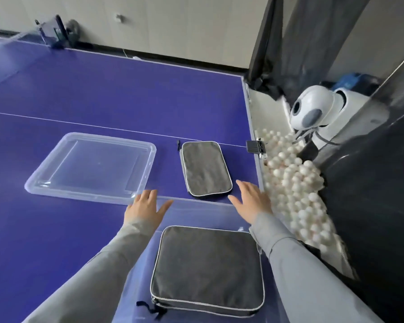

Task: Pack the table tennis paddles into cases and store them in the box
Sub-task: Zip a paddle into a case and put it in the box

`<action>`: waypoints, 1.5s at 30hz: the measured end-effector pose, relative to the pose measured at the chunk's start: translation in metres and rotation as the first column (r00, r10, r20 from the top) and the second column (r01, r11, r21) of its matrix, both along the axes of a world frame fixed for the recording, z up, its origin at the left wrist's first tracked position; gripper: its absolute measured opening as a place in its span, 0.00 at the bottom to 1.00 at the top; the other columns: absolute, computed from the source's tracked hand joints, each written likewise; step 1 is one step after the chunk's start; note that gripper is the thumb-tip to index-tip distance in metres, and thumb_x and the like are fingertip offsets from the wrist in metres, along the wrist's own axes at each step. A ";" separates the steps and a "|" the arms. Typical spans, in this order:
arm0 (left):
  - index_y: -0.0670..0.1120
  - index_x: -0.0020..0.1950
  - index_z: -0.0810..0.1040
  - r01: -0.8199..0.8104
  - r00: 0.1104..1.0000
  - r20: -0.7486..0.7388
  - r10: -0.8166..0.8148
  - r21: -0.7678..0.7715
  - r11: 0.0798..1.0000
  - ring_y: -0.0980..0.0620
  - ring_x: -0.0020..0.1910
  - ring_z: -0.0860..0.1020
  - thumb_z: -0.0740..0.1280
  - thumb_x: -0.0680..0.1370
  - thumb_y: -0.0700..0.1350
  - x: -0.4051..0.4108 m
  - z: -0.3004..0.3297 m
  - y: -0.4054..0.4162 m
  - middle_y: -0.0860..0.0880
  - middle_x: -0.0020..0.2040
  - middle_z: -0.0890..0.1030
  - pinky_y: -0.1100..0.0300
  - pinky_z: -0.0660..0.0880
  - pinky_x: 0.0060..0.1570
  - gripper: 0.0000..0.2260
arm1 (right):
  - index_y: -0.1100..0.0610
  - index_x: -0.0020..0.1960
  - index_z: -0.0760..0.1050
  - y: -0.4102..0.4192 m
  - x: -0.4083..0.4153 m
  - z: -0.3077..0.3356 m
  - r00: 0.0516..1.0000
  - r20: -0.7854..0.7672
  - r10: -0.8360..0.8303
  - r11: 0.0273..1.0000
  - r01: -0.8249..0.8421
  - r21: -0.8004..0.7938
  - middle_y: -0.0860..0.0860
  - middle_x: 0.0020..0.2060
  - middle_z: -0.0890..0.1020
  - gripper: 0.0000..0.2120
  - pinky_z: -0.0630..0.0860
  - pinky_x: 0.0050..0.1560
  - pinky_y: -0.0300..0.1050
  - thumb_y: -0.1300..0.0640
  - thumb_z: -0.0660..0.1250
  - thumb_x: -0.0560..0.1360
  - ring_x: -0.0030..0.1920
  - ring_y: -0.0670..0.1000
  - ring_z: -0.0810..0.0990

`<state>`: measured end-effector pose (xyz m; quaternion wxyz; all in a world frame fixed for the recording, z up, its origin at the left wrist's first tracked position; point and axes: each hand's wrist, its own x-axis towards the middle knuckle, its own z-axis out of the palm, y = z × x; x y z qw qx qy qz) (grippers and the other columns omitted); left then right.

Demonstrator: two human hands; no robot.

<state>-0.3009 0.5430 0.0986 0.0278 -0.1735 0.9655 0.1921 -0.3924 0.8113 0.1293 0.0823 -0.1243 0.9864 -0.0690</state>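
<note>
Left hand [145,209] open, fingers spread, holding nothing, hovering at far left corner of clear plastic box [222,205]. Right hand [251,200] same: open, empty, at box's far right corner, just beside near end of small dark grey zipped fabric case with pale piping [205,168]. Cannot tell whether either hand touches the rim.

Second, larger-looking dark grey zipped case [208,270] already lying flat inside the box, between the grey sleeves. Small case lying on blue counter [103,94] just beyond box's far edge, not yet stored. No bare paddles in view, presumably inside the cases. Clear rectangular plastic lid [91,165] flat on counter, left of small case.

Likely next: grab small case, drop it in, then lid on.

Risks:
- transparent box wall hard to see, so far rim could catch the case coming over it
- small case near counter's right edge; sloppy one-hand grab could push it off into pile of white balls [296,187] below
- stacked crooked on first case, lid may not seat
</note>
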 end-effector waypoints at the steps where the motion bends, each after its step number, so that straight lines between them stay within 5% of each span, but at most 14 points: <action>1: 0.50 0.67 0.69 -0.023 1.000 0.001 0.023 0.020 1.000 0.49 0.65 0.70 0.56 0.76 0.65 0.000 0.000 0.001 0.52 0.66 0.71 0.51 0.71 0.56 0.26 | 0.55 0.74 0.59 0.000 -0.010 -0.004 1.000 0.011 0.005 1.000 -0.005 -0.012 0.51 0.72 0.66 0.27 0.64 0.66 0.51 0.44 0.56 0.80 0.73 0.53 0.61; 5: 0.50 0.58 0.73 -0.086 0.996 -0.019 0.089 0.110 0.990 0.47 0.52 0.76 0.61 0.75 0.65 0.001 -0.003 0.002 0.53 0.58 0.75 0.53 0.74 0.46 0.21 | 0.58 0.72 0.61 -0.005 -0.054 -0.025 0.998 0.070 -0.006 0.998 0.011 -0.065 0.54 0.70 0.69 0.27 0.65 0.65 0.53 0.43 0.57 0.80 0.71 0.56 0.64; 10: 0.51 0.47 0.69 -0.105 0.991 -0.067 0.115 0.143 0.984 0.48 0.39 0.71 0.64 0.73 0.63 0.001 -0.003 0.002 0.54 0.47 0.74 0.58 0.67 0.39 0.16 | 0.60 0.72 0.62 -0.012 -0.111 -0.056 0.983 0.140 -0.117 0.985 0.133 -0.106 0.58 0.68 0.70 0.31 0.66 0.65 0.56 0.40 0.58 0.78 0.69 0.59 0.65; 23: 0.49 0.53 0.74 -0.079 0.996 -0.043 0.083 0.085 0.993 0.50 0.45 0.76 0.55 0.70 0.67 0.001 -0.001 0.003 0.56 0.49 0.76 0.57 0.73 0.42 0.25 | 0.60 0.68 0.67 -0.027 -0.181 -0.133 0.975 0.158 -0.157 0.987 0.162 -0.019 0.57 0.68 0.69 0.36 0.64 0.64 0.55 0.33 0.61 0.73 0.70 0.59 0.63; 33: 0.48 0.52 0.76 -0.059 0.990 -0.128 0.065 0.051 0.997 0.48 0.43 0.78 0.39 0.65 0.79 -0.001 -0.005 0.004 0.54 0.47 0.77 0.54 0.75 0.41 0.43 | 0.62 0.66 0.66 -0.035 -0.185 -0.139 0.980 0.129 -0.153 0.937 0.185 -0.296 0.59 0.64 0.70 0.33 0.66 0.62 0.56 0.45 0.72 0.70 0.66 0.61 0.67; 45: 0.49 0.56 0.74 -0.039 0.995 -0.092 0.038 -0.002 0.999 0.49 0.49 0.77 0.30 0.60 0.79 -0.002 -0.005 0.004 0.54 0.51 0.76 0.57 0.74 0.45 0.50 | 0.57 0.63 0.63 -0.053 -0.179 -0.096 0.964 0.216 -0.157 0.698 0.263 -0.666 0.56 0.60 0.75 0.26 0.73 0.59 0.54 0.59 0.72 0.70 0.57 0.58 0.75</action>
